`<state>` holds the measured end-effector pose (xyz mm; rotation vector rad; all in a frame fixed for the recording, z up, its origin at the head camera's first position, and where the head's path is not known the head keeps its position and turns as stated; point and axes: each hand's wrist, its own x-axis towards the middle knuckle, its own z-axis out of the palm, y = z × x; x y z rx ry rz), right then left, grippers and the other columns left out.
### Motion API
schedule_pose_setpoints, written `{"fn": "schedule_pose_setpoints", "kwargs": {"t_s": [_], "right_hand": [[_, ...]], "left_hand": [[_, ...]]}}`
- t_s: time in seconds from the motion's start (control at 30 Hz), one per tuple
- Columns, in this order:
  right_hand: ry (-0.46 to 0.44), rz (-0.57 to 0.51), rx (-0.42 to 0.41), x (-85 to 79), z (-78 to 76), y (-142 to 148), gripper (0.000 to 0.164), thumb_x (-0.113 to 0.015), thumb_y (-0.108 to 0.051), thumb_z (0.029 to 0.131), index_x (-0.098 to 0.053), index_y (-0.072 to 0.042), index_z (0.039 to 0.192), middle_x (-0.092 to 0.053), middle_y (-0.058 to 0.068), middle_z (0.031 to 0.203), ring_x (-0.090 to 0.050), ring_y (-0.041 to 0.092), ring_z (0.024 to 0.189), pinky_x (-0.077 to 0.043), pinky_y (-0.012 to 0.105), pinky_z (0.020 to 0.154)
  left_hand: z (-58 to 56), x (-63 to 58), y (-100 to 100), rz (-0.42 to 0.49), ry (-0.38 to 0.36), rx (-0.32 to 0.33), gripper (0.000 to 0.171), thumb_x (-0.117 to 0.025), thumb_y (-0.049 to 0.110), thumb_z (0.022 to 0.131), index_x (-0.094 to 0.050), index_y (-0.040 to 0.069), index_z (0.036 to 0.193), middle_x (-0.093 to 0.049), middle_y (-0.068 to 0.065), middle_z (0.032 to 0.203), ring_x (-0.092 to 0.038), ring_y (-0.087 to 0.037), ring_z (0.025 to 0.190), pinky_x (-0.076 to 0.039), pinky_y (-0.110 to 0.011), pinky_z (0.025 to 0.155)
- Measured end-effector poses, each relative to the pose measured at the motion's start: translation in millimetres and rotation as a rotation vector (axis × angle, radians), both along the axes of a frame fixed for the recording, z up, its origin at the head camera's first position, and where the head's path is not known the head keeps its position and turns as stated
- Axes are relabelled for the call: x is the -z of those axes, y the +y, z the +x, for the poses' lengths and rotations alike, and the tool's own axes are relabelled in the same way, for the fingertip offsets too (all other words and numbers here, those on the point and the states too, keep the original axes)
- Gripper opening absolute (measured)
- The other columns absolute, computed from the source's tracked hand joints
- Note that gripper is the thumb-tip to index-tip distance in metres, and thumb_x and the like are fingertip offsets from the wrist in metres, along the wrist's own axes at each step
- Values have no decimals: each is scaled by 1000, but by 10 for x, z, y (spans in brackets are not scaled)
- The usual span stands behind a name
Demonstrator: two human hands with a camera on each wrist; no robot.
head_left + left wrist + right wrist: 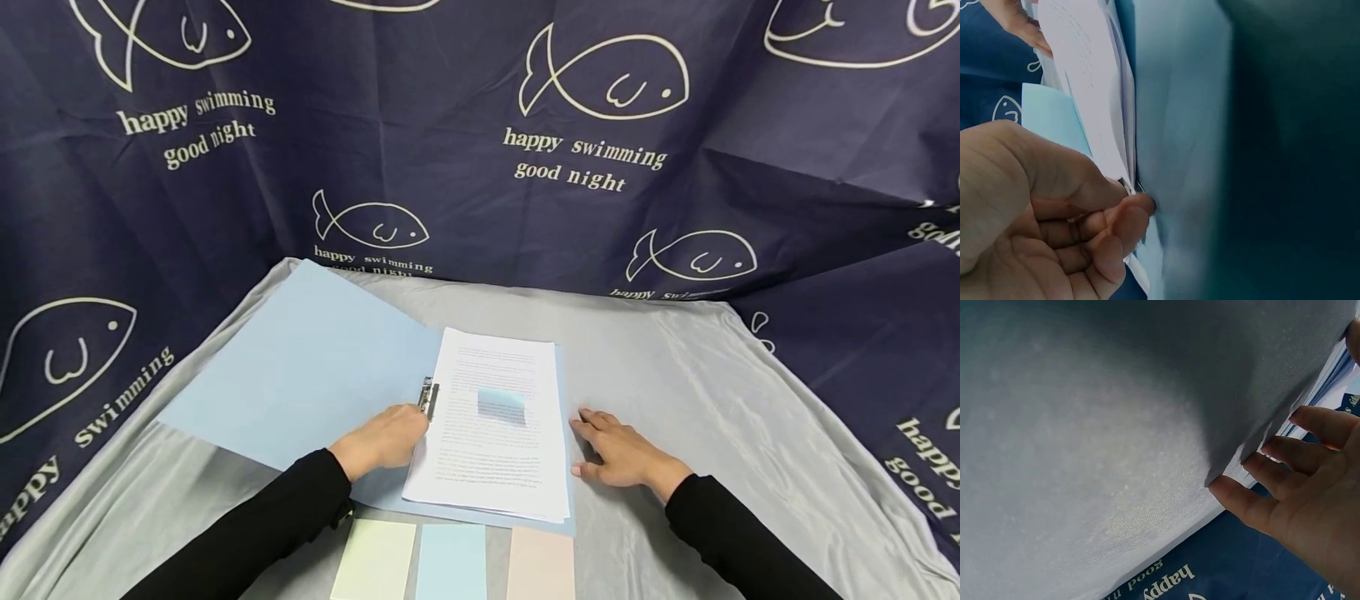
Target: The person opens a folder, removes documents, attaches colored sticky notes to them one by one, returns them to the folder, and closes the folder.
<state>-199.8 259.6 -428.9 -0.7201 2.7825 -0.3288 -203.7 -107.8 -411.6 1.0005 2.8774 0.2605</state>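
A light blue clip folder (315,358) lies opened out, its cover spread to the left. Printed paper sheets (487,467) are stacked on its right side, a small blue-grey rectangle (501,407) showing on the top page. At the spine is a metal clip (429,396) by the stack's left edge. My left hand (390,437) pinches the clip's near end between thumb and curled forefinger; the left wrist view shows this pinch (1138,200) from the side. Just right of the folder, my right hand (622,452) rests on the cloth, fingers extended and fingertips against the fabric.
In front of the folder lie a pale yellow-green card (375,560), a light blue card (452,562) and a pink card (542,565) in a row. Grey cloth (675,358) covers the table. A dark blue curtain with fish drawings (450,150) hangs behind and at the sides.
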Motion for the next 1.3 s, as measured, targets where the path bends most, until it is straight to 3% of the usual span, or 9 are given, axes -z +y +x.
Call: {"fn": "schedule_pose_setpoints", "kwargs": {"t_s": [0.23,0.57,0.87,0.97,1.13,1.3], "right_hand": [[5,-3,-6,-17,11,12,75,-70,-37,88,-43,7,143,-33,31,152,-33,51,139,-35,69,100],[22,-14,-10,-23,-5,9,75,-69,-37,89,-43,6,143,-33,31,152,-32,51,139,-36,69,100],[26,-12,-18,1,-4,6,75,-69,-38,89,-43,7,143,-34,31,152,-33,51,139,-36,68,100],[20,-18,-17,1,0,-2,75,-69,-38,89,-43,7,143,-34,31,152,-33,51,139,-36,68,100],[20,-8,-16,-5,1,3,74,-69,-37,89,-43,7,143,-33,31,152,-33,50,139,-36,68,100],[23,-7,-23,-3,2,8,75,-69,-38,89,-43,7,143,-34,32,151,-33,51,138,-37,68,99]], "left_hand": [[7,43,-38,61,32,1,25,-60,-14,74,-51,6,63,-50,-6,64,-35,-15,60,-32,-27,56],[-14,5,-69,127,79,-3,14,-58,-14,77,-62,-1,73,-55,-8,64,-37,-14,57,-35,-26,54],[10,17,-78,129,39,-61,21,-57,-12,82,-56,5,68,-50,-5,63,-34,-14,57,-30,-25,54],[15,21,-84,137,55,-85,23,-58,-11,81,-55,6,66,-50,-4,64,-35,-13,57,-30,-24,53],[24,-2,-112,199,206,-101,21,-64,-4,82,-60,8,65,-52,-1,65,-42,-10,58,-35,-22,53],[61,-161,-214,286,384,-131,6,-68,1,82,-73,-1,86,-66,-7,78,-59,-17,67,-50,-29,60]]}}
